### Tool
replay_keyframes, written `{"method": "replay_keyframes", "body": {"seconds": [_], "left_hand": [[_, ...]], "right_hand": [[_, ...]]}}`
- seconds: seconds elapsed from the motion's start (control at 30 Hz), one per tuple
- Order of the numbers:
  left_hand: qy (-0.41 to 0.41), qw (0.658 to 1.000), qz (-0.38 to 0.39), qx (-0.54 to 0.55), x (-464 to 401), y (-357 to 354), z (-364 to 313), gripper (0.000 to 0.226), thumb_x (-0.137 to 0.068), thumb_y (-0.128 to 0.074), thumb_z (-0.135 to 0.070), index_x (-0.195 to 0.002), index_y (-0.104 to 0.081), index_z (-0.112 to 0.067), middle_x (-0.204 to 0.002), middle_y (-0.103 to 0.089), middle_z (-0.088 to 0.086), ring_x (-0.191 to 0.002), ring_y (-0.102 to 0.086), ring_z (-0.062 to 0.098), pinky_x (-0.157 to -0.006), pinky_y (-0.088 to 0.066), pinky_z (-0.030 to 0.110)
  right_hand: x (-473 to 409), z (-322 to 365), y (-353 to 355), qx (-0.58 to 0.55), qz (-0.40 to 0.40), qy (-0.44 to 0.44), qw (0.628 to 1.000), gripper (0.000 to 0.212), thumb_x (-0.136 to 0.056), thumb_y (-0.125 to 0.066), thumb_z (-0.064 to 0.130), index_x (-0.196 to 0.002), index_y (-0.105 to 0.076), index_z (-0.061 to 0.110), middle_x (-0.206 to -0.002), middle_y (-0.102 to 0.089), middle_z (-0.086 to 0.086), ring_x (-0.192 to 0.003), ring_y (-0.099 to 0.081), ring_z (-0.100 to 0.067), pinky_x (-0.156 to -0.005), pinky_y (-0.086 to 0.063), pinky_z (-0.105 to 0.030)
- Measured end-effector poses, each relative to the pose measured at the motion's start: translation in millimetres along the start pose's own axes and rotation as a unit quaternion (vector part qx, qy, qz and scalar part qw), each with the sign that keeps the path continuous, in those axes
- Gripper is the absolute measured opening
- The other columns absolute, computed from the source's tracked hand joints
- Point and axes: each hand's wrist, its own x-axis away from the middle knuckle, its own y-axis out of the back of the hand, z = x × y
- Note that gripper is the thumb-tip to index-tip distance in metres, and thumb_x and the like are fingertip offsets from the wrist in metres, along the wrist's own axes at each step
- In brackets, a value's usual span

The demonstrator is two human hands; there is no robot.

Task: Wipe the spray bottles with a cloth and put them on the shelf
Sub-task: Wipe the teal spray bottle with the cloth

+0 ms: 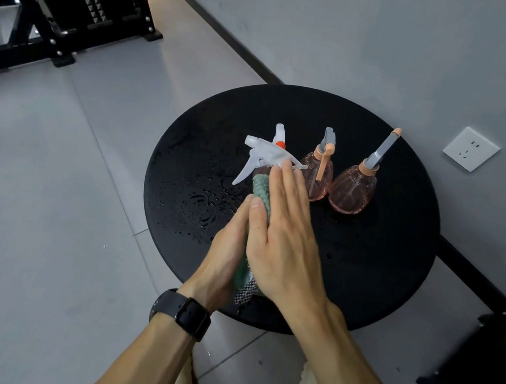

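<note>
Head view: both hands (257, 236) clasp the cloth-wrapped bottle (265, 157) mid-table, wet black top (383, 264) bare rightward.

Single head-worn wide-angle view, looking steeply down and forward, close over the round black table (364, 277), wall beyond its far edge

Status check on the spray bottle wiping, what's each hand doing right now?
Left hand and right hand press green cloth around white-trigger bottle. Two pink bottles wait on wet black table. Nothing in the way.
</note>
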Motion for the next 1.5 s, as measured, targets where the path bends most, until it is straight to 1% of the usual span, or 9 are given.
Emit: {"method": "replay_keyframes", "body": {"seconds": [0.1,0.23,0.37,0.57,0.73,0.83,1.0,1.1,1.5], "left_hand": [[-0.014,1.0,0.005,0.004,-0.7,-0.3,0.3,0.038,-0.105,-0.039,-0.04,-0.123,-0.068,-0.022,-0.118,-0.073,-0.002,-0.107,-0.068,0.008,-0.08,-0.056,0.017],[-0.038,0.998,0.033,-0.022,-2.3,1.1,0.7,0.038,-0.104,-0.04,-0.043,-0.095,-0.076,-0.041,-0.104,-0.076,-0.01,-0.097,-0.07,0.002,-0.08,-0.053,0.02],[-0.04,0.998,0.002,-0.052,-9.0,10.5,0.2,0.043,-0.102,-0.04,-0.053,-0.087,-0.078,-0.039,-0.1,-0.076,-0.005,-0.096,-0.069,0.009,-0.097,-0.051,0.037],[-0.022,1.0,-0.018,-0.003,-12.0,16.8,-1.2,0.042,-0.1,-0.047,-0.051,-0.101,-0.076,-0.02,-0.09,-0.077,-0.004,-0.081,-0.072,0.004,-0.064,-0.055,0.016],[-0.006,1.0,-0.029,0.009,-13.1,14.2,-1.2,0.044,-0.097,-0.05,-0.055,-0.091,-0.082,-0.025,-0.1,-0.078,-0.002,-0.091,-0.073,0.007,-0.077,-0.052,0.023],[0.004,0.999,-0.029,0.026,-11.8,11.1,-1.2,0.045,-0.095,-0.054,-0.055,-0.075,-0.082,-0.025,-0.088,-0.078,-0.001,-0.078,-0.074,0.008,-0.063,-0.055,0.023],[0.015,1.0,0.0,0.017,-12.1,11.2,3.1,0.045,-0.1,-0.047,-0.052,-0.118,-0.072,-0.019,-0.115,-0.074,0.008,-0.105,-0.071,0.021,-0.09,-0.053,0.036],[0.015,0.998,0.046,0.032,-13.5,9.7,5.1,0.045,-0.105,-0.036,-0.046,-0.133,-0.062,-0.021,-0.128,-0.068,0.005,-0.119,-0.064,0.018,-0.1,-0.051,0.033],[-0.005,0.998,0.035,0.053,-20.3,25.0,1.6,0.055,-0.099,-0.039,-0.057,-0.126,-0.067,-0.019,-0.126,-0.069,0.01,-0.116,-0.066,0.022,-0.095,-0.05,0.034]], "right_hand": [[-0.9,1.4,-0.2,-0.005,0.013,-0.004,1.0,0.062,-0.098,-0.016,0.04,-0.153,-0.004,0.014,-0.162,0.006,0.005,-0.146,0.013,-0.002,-0.121,0.004,-0.025],[3.0,-0.2,-4.4,0.003,0.018,-0.002,1.0,0.063,-0.098,-0.011,0.043,-0.153,-0.002,0.015,-0.162,0.008,0.005,-0.146,0.015,-0.003,-0.121,0.003,-0.026],[14.2,4.5,-11.4,0.006,0.002,0.021,1.0,0.061,-0.096,-0.009,0.044,-0.149,0.002,0.016,-0.163,0.004,0.001,-0.147,0.012,-0.005,-0.122,-0.003,-0.03],[21.6,6.2,-17.5,0.019,-0.012,0.035,0.999,0.059,-0.1,-0.014,0.039,-0.151,-0.008,0.01,-0.163,-0.004,-0.005,-0.149,0.007,-0.012,-0.122,-0.009,-0.037],[14.6,6.2,-11.3,0.033,-0.004,0.022,0.999,0.062,-0.096,-0.011,0.041,-0.152,-0.007,0.015,-0.162,-0.001,0.003,-0.148,0.008,-0.007,-0.122,-0.002,-0.036],[6.6,3.1,-1.8,0.002,0.02,0.017,1.0,0.063,-0.097,-0.014,0.044,-0.153,-0.005,0.017,-0.162,0.002,0.006,-0.147,0.012,-0.003,-0.122,0.0,-0.031],[-4.3,-2.4,14.3,-0.065,0.049,0.001,0.997,0.058,-0.103,-0.027,0.036,-0.154,-0.009,0.017,-0.162,0.003,0.009,-0.145,0.012,0.002,-0.116,0.007,-0.014],[-6.0,-3.7,14.0,-0.064,0.04,0.005,0.997,0.06,-0.101,-0.026,0.037,-0.154,-0.011,0.015,-0.162,0.001,0.007,-0.146,0.011,0.001,-0.115,0.008,-0.013],[13.2,5.9,-1.5,-0.07,0.051,0.022,0.996,0.061,-0.1,-0.023,0.038,-0.153,0.0,0.017,-0.161,0.007,0.008,-0.145,0.014,0.002,-0.117,0.006,-0.015]]}}
